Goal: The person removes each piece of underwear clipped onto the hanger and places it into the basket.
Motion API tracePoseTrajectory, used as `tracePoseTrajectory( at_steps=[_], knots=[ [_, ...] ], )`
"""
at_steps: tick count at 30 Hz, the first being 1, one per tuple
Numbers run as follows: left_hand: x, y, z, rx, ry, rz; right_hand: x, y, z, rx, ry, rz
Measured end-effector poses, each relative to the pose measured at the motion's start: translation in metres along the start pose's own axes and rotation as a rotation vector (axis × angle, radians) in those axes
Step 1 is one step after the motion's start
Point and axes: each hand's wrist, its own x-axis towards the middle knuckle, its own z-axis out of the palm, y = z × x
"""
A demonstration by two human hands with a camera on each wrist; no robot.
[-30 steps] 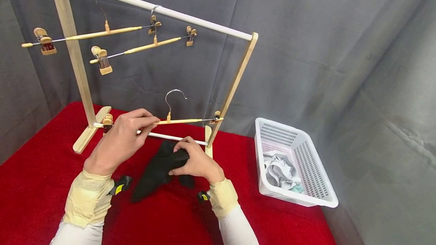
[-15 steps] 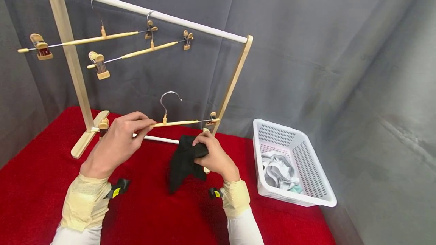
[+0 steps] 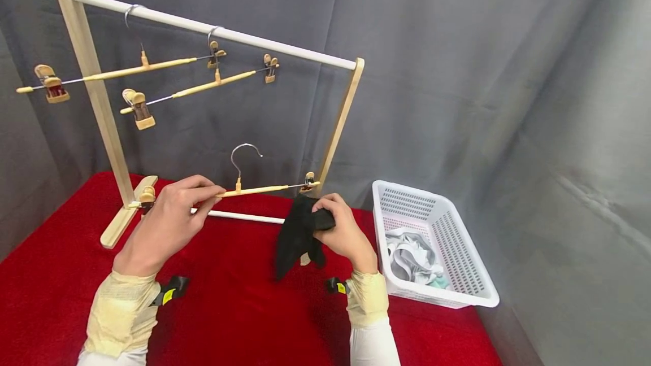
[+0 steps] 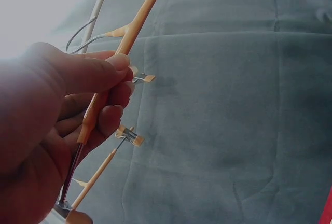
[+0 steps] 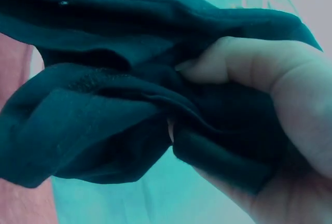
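Note:
My left hand [image 3: 173, 216] pinches the wooden bar of a clip hanger [image 3: 261, 190] between thumb and fingers, holding it roughly level with its metal hook up. The hanger's right clip [image 3: 309, 181] and left clip [image 3: 147, 197] both show. In the left wrist view, the thumb and fingers close round the bar [image 4: 136, 29]. My right hand [image 3: 348, 236] grips a bunched black cloth garment [image 3: 294, 236], which hangs just below the right clip. Thumb and fingers clasp its folds [image 5: 93, 115] in the right wrist view; the garment's exact kind is unclear.
A wooden rack with a white top rail [image 3: 213, 29] stands at the left, two bare clip hangers [image 3: 137, 70] on it. To the right, a white plastic basket [image 3: 437, 298] contains white and pale green cloth. Red cloth [image 3: 229, 298] covers the table; grey curtain stands behind.
My right hand has carried the black garment rightward and up, toward the hanger's right clip. The left hand keeps hold of the bar. The whole view has shifted slightly.

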Motion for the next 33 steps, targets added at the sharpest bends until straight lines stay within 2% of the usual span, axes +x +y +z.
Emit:
tracePoseTrajectory(
  at_steps=[10, 14, 19, 24, 33],
  knots=[
    [0.0, 0.0, 0.0, 0.023, 0.009, -0.004, -0.013, 0.012, -0.046, -0.059, 0.316, -0.018],
    [0.0, 0.0, 0.001, 0.02, 0.014, 0.0, -0.02, 0.015, -0.064, -0.106, 0.416, -0.013],
    [0.001, -0.001, 0.002, 0.012, 0.026, 0.027, -0.032, 0.021, -0.085, -0.136, 0.51, 0.011],
    [0.001, -0.002, 0.003, 0.018, 0.03, 0.024, -0.049, 0.032, -0.104, -0.149, 0.584, 0.058],
    [0.0, -0.001, 0.005, 0.022, 0.029, 0.024, -0.077, 0.048, -0.125, -0.243, 0.658, 0.23]
  ],
)
